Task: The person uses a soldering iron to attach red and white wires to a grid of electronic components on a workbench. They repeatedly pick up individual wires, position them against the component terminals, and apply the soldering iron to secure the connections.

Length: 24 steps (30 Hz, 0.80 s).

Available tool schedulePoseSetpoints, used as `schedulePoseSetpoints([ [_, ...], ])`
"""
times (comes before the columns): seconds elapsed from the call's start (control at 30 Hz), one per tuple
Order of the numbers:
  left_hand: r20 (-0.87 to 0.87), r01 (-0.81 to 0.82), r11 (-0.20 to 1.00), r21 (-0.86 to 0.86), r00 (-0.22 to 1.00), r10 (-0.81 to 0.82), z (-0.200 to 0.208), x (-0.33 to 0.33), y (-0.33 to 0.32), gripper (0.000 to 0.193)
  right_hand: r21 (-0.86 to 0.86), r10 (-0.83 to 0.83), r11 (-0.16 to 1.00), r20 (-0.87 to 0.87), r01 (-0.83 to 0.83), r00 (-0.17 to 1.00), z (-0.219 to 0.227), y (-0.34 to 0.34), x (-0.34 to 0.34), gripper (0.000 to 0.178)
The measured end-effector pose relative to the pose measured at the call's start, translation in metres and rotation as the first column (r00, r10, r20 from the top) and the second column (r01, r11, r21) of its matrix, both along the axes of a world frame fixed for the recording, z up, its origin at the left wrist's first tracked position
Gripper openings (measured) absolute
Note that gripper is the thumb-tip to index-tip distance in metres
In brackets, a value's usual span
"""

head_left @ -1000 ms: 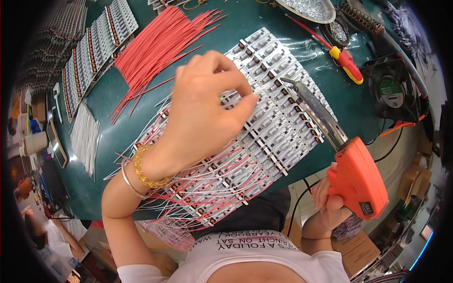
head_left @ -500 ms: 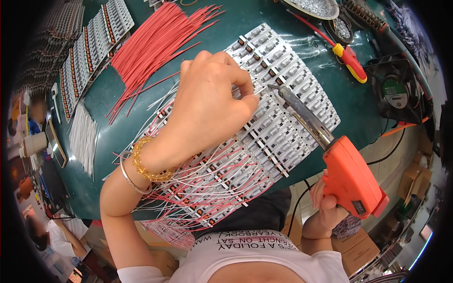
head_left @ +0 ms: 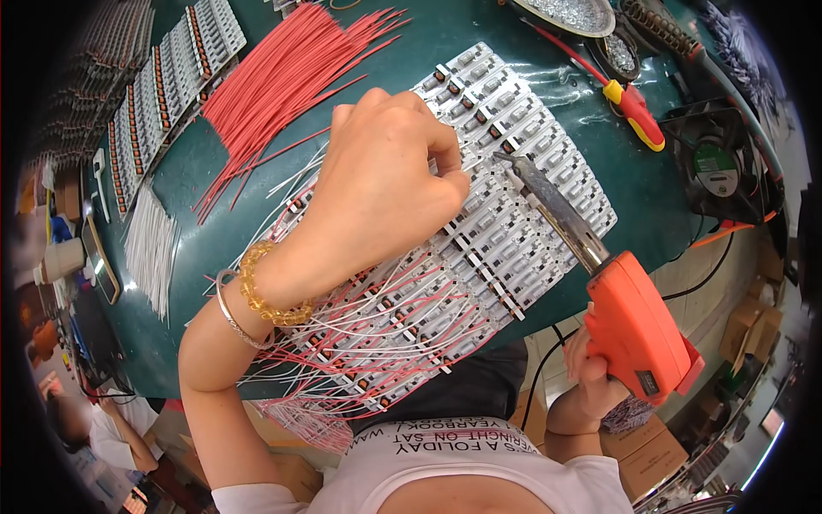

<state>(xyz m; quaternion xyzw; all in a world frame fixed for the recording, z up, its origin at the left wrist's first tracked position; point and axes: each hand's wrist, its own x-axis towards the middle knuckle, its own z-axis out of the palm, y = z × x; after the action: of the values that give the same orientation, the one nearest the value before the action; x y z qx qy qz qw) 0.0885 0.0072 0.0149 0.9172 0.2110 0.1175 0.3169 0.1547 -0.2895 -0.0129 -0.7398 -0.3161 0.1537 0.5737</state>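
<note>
My left hand (head_left: 385,167) is over a panel of small white circuit boards (head_left: 552,176), thumb and forefinger pinched close to its surface. What is between the fingertips is too small to make out. In my right hand (head_left: 595,377) is an orange soldering gun (head_left: 634,321), gripped by its handle. Its dark tip (head_left: 505,158) points at the boards, a little to the right of the left fingertips. Red and white wires (head_left: 402,330) hang from the near boards, passing below the left wrist.
A bundle of red wires (head_left: 274,77) and a smaller bundle of white wires (head_left: 152,248) lie at left, beside more board panels (head_left: 163,94). To the right are a red-and-yellow screwdriver (head_left: 638,116), a black fan (head_left: 715,163) and a dish of clear bits (head_left: 569,10).
The soldering gun has shifted slightly right and down, its tip drawn a little away from the left fingertips. My left hand stays almost in place, still pinched.
</note>
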Motion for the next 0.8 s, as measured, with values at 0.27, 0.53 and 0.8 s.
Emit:
schedulePoseSetpoints([
  [0.27,0.0,0.007,0.999,0.05,1.0,-0.007,0.0,0.0,0.0,0.014,-0.027,-0.019,1.0,-0.139,0.016,0.99,-0.002,-0.002,-0.002,0.075],
  [0.53,0.105,-0.104,0.989,-0.102,0.988,0.115,-0.003,-0.004,-0.01,0.012,-0.075,-0.105,0.994,-0.43,0.08,0.897,0.017,-0.001,-0.007,0.067],
  [0.8,0.202,0.008,0.994,0.112,0.979,-0.03,-0.01,-0.003,-0.027,0.008,0.092,-0.118,0.986,-0.182,0.137,0.976,-0.005,0.0,-0.007,0.083],
])
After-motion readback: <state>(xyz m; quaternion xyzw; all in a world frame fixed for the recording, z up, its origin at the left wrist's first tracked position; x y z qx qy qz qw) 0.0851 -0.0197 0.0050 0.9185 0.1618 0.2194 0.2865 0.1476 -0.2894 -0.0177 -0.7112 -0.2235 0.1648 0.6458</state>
